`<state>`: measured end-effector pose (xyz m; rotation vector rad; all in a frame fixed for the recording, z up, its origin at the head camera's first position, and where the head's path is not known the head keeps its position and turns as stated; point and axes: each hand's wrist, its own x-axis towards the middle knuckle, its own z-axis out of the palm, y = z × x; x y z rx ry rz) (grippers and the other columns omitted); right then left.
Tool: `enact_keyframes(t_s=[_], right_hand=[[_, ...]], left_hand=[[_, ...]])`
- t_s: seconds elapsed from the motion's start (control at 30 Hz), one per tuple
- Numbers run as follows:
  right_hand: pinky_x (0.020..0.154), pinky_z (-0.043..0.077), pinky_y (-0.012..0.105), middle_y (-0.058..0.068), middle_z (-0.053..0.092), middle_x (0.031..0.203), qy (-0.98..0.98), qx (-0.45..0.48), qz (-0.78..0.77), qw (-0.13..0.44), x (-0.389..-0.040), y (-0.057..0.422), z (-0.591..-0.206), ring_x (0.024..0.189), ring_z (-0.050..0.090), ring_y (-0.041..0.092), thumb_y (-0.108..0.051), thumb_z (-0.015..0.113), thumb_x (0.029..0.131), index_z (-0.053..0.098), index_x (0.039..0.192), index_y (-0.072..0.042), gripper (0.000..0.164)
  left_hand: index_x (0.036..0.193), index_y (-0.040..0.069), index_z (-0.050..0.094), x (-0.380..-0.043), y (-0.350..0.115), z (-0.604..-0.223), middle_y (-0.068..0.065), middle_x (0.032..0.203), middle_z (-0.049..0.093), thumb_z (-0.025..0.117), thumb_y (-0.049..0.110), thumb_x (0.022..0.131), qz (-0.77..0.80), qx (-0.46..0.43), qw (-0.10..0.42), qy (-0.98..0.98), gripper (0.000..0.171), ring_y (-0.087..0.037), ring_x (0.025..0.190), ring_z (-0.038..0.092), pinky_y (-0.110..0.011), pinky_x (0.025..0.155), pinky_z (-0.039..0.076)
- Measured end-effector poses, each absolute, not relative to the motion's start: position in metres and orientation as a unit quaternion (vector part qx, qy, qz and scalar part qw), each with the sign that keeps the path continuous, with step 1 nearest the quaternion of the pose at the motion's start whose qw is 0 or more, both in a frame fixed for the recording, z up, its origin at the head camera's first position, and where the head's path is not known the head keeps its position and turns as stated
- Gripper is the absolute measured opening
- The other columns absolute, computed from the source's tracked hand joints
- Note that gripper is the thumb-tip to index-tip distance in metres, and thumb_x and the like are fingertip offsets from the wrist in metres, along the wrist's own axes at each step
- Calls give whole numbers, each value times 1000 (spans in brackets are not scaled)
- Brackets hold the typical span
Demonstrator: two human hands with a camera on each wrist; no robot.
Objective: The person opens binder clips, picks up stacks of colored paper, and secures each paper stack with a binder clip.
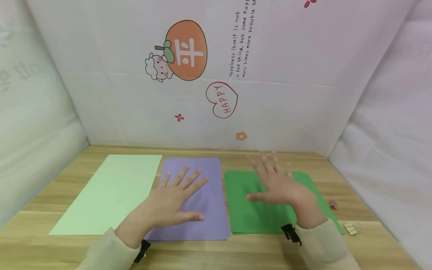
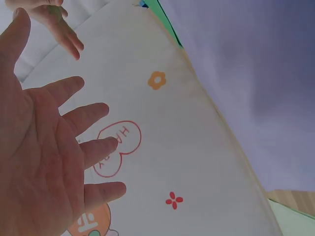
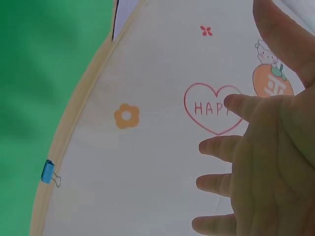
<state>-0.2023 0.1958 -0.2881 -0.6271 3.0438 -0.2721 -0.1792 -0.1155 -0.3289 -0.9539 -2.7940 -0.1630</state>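
My left hand is held over the purple paper with its fingers straight and spread. In the left wrist view its bare palm shows, holding nothing. My right hand hovers above the green paper, fingers spread wide and slightly blurred. Nothing lies in the right palm in the right wrist view. Edges of more than one sheet show in both the purple and green stacks. A blue binder clip appears at the green paper's far edge; in the head view the right hand mostly hides that spot.
Pale green paper lies on the wooden table at the left. Right of the green stack are a pink binder clip and a yellow binder clip. A printed white cloth stands behind the table, with white cloth on both sides.
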Motion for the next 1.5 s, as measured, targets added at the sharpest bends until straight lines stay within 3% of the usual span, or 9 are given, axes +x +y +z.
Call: enact_keyframes(t_s=[0.33,0.63,0.9,1.1,1.33,1.5], right_hand=[[92,-3,79,23,-12,152,978,-166,-126,28,-201,223,-271,133,-15,53,-65,58,77,-11,148,-28,105],[93,2,78,30,-5,150,978,-144,-144,37,-201,251,-260,131,-11,59,-61,55,82,-10,149,-18,102],[100,3,72,28,-9,151,972,-145,-181,42,-204,276,-257,134,-9,53,-54,55,86,-15,147,-17,100],[98,7,73,34,-4,149,970,-141,-197,13,-208,296,-259,132,-3,56,-45,58,88,-16,146,-7,102],[96,9,75,33,-13,148,970,-109,-213,43,-204,315,-256,132,-12,55,-47,52,90,-19,145,-6,99],[95,9,75,34,-13,147,968,-96,-227,52,-201,327,-259,132,-17,53,-47,50,91,-17,145,-6,96]], left_hand=[[147,40,5,-181,-110,-332,9,156,7,26,80,79,-56,-336,84,-936,82,-23,144,2,-64,108,15],[147,38,8,-183,-101,-333,7,156,8,39,71,83,-62,-362,77,-927,79,-27,143,7,-65,106,17],[146,41,4,-188,-92,-334,8,156,10,31,76,82,-49,-372,74,-924,78,-23,144,5,-62,107,19],[147,38,5,-191,-81,-335,6,156,13,30,74,84,-46,-392,69,-916,77,-24,144,8,-62,107,21],[148,30,16,-192,-61,-337,5,156,9,23,74,85,-27,-414,56,-908,77,-24,144,6,-60,107,24],[149,29,15,-190,-40,-339,4,156,10,27,72,85,-17,-443,42,-895,78,-25,143,1,-60,107,24]])
